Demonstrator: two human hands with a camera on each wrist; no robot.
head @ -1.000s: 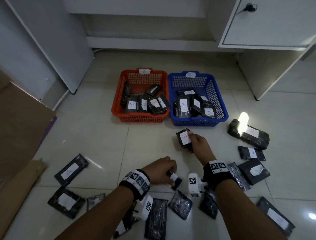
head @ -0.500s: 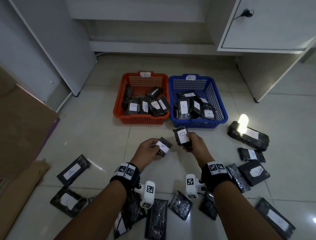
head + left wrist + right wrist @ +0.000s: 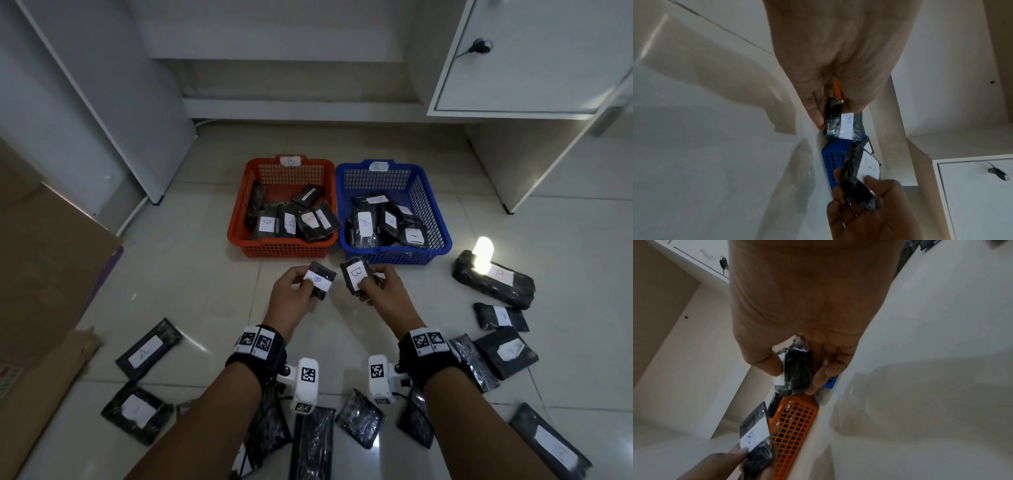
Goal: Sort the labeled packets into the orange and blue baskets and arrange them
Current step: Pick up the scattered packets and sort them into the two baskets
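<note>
Already sorted: several packets in orange basket [image 3: 239,236] and blue basket [image 3: 442,236].
In hand: left hand [image 3: 291,294] fingers pinch a B packet [image 3: 320,280]; right hand [image 3: 385,291] fingers grip another B packet [image 3: 356,274].
Left: many packets on floor [image 3: 191,281].

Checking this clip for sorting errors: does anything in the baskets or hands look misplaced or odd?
No missort shows: readable labels are B in the orange basket and A in the blue basket. Both baskets' packets lie jumbled, not arranged.
</note>
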